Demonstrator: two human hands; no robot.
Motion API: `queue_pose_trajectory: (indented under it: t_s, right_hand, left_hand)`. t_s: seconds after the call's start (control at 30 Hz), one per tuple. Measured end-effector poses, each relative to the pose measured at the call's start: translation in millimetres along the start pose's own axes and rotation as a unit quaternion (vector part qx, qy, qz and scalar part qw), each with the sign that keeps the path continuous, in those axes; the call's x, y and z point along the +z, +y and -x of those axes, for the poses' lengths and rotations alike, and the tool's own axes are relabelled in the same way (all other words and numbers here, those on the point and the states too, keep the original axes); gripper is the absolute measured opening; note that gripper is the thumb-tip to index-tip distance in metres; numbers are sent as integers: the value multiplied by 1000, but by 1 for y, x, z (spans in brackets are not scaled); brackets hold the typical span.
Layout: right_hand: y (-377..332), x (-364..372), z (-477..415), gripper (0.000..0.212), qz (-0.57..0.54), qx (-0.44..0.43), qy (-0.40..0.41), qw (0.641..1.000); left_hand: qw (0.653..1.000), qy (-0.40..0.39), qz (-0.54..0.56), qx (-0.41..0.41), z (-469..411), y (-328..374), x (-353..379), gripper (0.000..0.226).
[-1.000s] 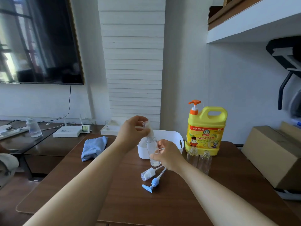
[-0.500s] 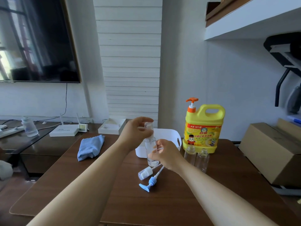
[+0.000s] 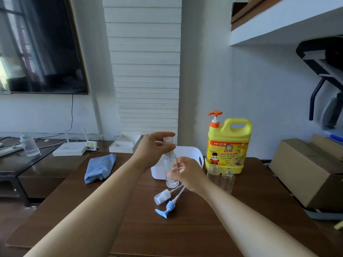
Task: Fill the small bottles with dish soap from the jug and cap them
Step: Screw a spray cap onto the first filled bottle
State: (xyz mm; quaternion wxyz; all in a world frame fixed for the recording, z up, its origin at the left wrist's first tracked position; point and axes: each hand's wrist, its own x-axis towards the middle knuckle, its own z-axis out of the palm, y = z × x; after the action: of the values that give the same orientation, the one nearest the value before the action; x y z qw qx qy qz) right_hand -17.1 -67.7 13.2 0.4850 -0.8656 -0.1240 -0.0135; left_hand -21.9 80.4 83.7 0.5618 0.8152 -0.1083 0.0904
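Both my hands on the clear bottle (image 3: 169, 167), left of the jug (image 3: 229, 147)

Nearest me, a blue pump head (image 3: 165, 210) and a white spray cap (image 3: 162, 196) lie on the worktop (image 3: 130, 229). Beyond them my right hand (image 3: 187, 175) grips the bottle's body and my left hand (image 3: 154, 151) pinches its cap. Two open bottles (image 3: 213, 172) stand just before the jug.

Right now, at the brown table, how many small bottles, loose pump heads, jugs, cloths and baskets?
Small clear bottles: 3
Loose pump heads: 2
Yellow jug: 1
Blue cloth: 1
White basket: 1
Total: 8
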Motion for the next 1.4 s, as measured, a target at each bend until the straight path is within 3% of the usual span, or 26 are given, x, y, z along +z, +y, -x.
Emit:
queue_pose_trajectory:
  t_s: [0.37,0.53,1.0,1.23,1.33,1.4]
  right_hand:
    - [5,1,-3,30,-17,19,9,1000]
    - [2,-3,-2,18,-31,21,14,999]
    - [1,-2,-1,17,-45,23,6,999]
    - [-1,-6,-6,24,-57,19,11,998]
    - [-4,-9,-8,26,-72,17,25,997]
    - [-6,-10,-10,28,-83,10,22,996]
  left_hand:
    - [1000,10,-12,-2,-2,3,2,28]
    - [1000,4,3,10,-2,4,5,30]
    - [998,1,63,-5,-2,2,3,20]
    - [992,-26,119,-26,-2,-6,-3,63]
    - [993,-63,85,-49,2,-15,-6,81]
    - [993,-94,55,-51,6,-19,-5,68]
